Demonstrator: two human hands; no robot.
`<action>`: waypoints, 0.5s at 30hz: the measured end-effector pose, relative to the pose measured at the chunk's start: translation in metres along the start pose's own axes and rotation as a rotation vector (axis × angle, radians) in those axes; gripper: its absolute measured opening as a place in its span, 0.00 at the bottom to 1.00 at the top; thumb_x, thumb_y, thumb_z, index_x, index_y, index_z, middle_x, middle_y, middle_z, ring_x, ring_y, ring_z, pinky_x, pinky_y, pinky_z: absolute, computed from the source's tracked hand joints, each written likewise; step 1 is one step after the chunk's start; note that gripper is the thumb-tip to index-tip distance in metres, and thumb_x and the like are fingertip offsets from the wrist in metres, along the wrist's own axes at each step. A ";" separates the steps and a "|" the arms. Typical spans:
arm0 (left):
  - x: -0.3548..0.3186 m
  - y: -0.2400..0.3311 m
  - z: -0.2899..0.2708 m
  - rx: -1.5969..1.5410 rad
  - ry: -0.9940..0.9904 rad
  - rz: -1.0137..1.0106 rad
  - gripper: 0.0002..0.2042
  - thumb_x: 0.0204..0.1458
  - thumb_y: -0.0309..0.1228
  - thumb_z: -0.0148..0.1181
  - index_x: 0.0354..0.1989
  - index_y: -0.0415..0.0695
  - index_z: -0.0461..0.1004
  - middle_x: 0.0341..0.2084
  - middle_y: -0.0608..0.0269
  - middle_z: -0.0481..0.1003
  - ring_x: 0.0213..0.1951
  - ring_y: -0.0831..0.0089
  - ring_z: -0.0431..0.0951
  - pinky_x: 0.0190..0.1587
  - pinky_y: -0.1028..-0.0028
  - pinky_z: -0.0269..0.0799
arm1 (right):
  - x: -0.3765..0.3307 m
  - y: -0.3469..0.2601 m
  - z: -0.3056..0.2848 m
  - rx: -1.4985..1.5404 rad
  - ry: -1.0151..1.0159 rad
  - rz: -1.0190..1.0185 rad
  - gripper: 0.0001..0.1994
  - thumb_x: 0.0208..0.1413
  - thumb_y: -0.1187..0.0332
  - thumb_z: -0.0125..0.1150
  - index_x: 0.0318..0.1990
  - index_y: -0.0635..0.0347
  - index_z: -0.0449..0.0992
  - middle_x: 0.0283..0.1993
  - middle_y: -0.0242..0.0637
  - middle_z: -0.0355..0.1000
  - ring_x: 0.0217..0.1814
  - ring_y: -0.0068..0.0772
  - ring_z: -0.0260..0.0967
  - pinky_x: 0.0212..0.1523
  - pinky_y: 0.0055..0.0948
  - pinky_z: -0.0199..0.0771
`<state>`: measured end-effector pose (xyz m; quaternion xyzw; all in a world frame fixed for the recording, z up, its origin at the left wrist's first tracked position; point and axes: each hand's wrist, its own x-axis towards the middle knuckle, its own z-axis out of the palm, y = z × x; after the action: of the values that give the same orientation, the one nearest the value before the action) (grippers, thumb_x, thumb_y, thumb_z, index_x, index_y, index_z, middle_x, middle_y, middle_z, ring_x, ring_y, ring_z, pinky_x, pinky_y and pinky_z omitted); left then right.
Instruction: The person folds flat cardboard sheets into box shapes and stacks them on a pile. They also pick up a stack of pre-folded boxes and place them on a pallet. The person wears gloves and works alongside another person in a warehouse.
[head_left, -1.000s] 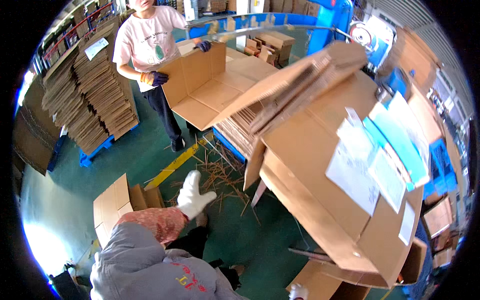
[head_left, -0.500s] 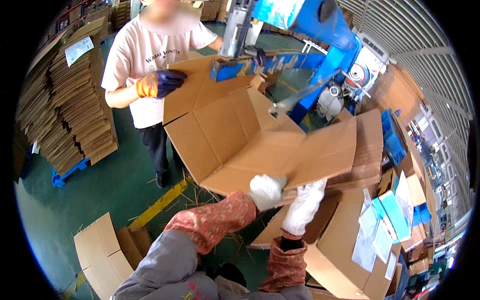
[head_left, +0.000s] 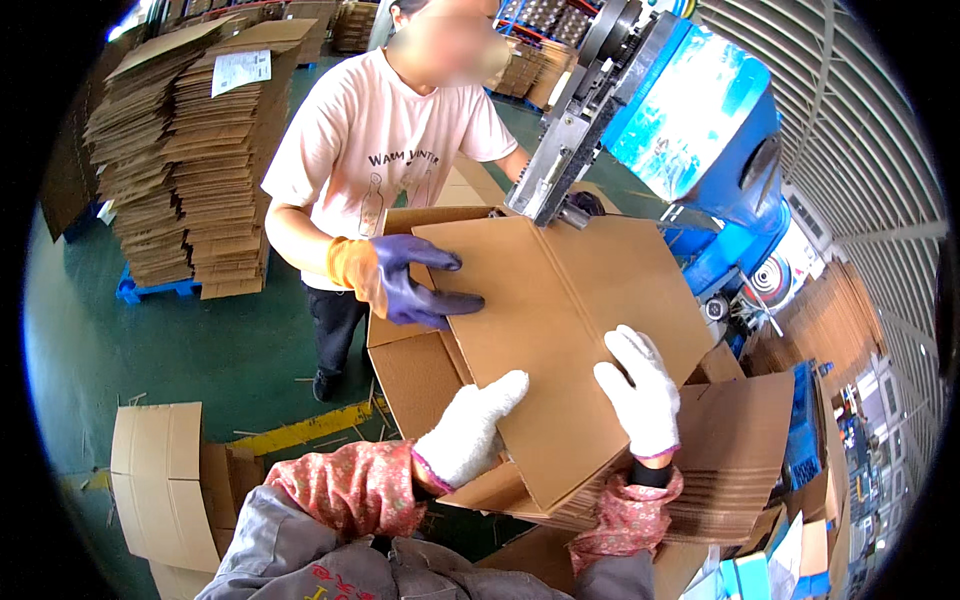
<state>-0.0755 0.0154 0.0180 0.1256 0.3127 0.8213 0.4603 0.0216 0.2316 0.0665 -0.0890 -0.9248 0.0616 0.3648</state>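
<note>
- One box (head_left: pixel 510 310) sits mid-view, its long axis slanting from 11 toward 5 o'clock; directions below run from its middle.
- Its upper edge meets the tip of the machine head (head_left: pixel 600 110), and its near corner points to 6; a straight crease follows the slant.
- Smooth brown cardboard, with flat panels facing up and a gap into the folds at 8 o'clock.
- Left hand (head_left: pixel 465 430), in a fuzzy white knit glove, at 7: thumb laid over the panel's edge, fingers hidden, so whether it grips cannot be told.
- Right hand (head_left: pixel 643 395), gloved alike, at 4: resting on the panel, fingers extended, grasping nothing.
- Co-worker's hand (head_left: pixel 405 285) at 10: purple coated glove, orange cuff, fingers spread on the panel.
- Machine head at 12: dark metal, scuffed blue casing.
- Stack (head_left: pixel 215 180) at 10, farther off: flat sheets with uneven, layered edges.
</note>
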 end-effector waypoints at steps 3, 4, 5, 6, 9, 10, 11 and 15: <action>0.013 0.004 0.004 -0.012 0.010 0.101 0.24 0.63 0.48 0.50 0.54 0.39 0.70 0.42 0.62 0.77 0.38 0.71 0.77 0.38 0.68 0.73 | 0.011 0.007 0.007 0.011 0.047 -0.011 0.18 0.47 0.67 0.71 0.46 0.60 0.79 0.53 0.46 0.74 0.58 0.48 0.69 0.58 0.39 0.69; 0.019 -0.006 -0.018 0.001 -0.003 0.149 0.24 0.63 0.49 0.48 0.53 0.39 0.70 0.41 0.60 0.76 0.37 0.68 0.77 0.37 0.67 0.75 | 0.015 0.006 0.013 0.029 0.043 -0.040 0.17 0.46 0.67 0.71 0.46 0.60 0.79 0.52 0.46 0.74 0.57 0.48 0.69 0.58 0.39 0.69; 0.024 -0.011 -0.040 0.025 -0.045 0.184 0.27 0.63 0.52 0.42 0.52 0.39 0.70 0.40 0.59 0.77 0.36 0.67 0.78 0.36 0.66 0.75 | 0.020 0.005 0.019 0.048 0.040 -0.069 0.17 0.46 0.68 0.71 0.45 0.61 0.79 0.51 0.47 0.74 0.57 0.48 0.70 0.58 0.39 0.69; 0.025 -0.010 -0.060 0.055 -0.138 0.199 0.30 0.63 0.55 0.36 0.52 0.39 0.70 0.38 0.57 0.77 0.35 0.65 0.78 0.35 0.65 0.76 | 0.020 0.006 0.024 0.167 0.033 -0.037 0.16 0.47 0.70 0.70 0.44 0.63 0.80 0.50 0.47 0.75 0.55 0.46 0.71 0.58 0.38 0.69; 0.031 -0.013 -0.109 0.171 -0.039 0.244 0.33 0.63 0.59 0.32 0.51 0.39 0.71 0.36 0.56 0.78 0.34 0.65 0.78 0.34 0.67 0.76 | 0.021 0.017 0.020 0.537 -0.004 0.259 0.15 0.56 0.73 0.62 0.50 0.68 0.77 0.53 0.43 0.75 0.57 0.36 0.70 0.62 0.34 0.65; 0.036 -0.015 -0.122 0.214 0.049 0.243 0.30 0.63 0.56 0.38 0.52 0.39 0.71 0.36 0.58 0.78 0.34 0.68 0.78 0.35 0.69 0.75 | 0.015 0.029 0.010 0.431 0.096 0.262 0.15 0.59 0.73 0.57 0.52 0.71 0.75 0.55 0.44 0.74 0.58 0.36 0.69 0.63 0.34 0.63; 0.041 -0.015 -0.140 0.262 0.164 0.243 0.27 0.63 0.53 0.44 0.52 0.40 0.71 0.35 0.59 0.78 0.34 0.71 0.77 0.36 0.72 0.74 | 0.012 0.031 0.007 0.241 0.159 0.198 0.15 0.61 0.73 0.52 0.53 0.71 0.74 0.55 0.45 0.73 0.58 0.38 0.69 0.63 0.34 0.64; 0.057 -0.027 -0.180 0.465 0.249 0.134 0.22 0.62 0.46 0.52 0.54 0.41 0.72 0.40 0.62 0.77 0.39 0.73 0.76 0.44 0.73 0.73 | -0.036 0.077 -0.028 0.656 0.405 0.625 0.27 0.68 0.56 0.38 0.62 0.73 0.62 0.66 0.53 0.61 0.69 0.48 0.57 0.70 0.45 0.53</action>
<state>-0.1771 0.0013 -0.1432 0.1465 0.5382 0.7651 0.3218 0.0764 0.3008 0.0493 -0.2528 -0.6962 0.4372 0.5101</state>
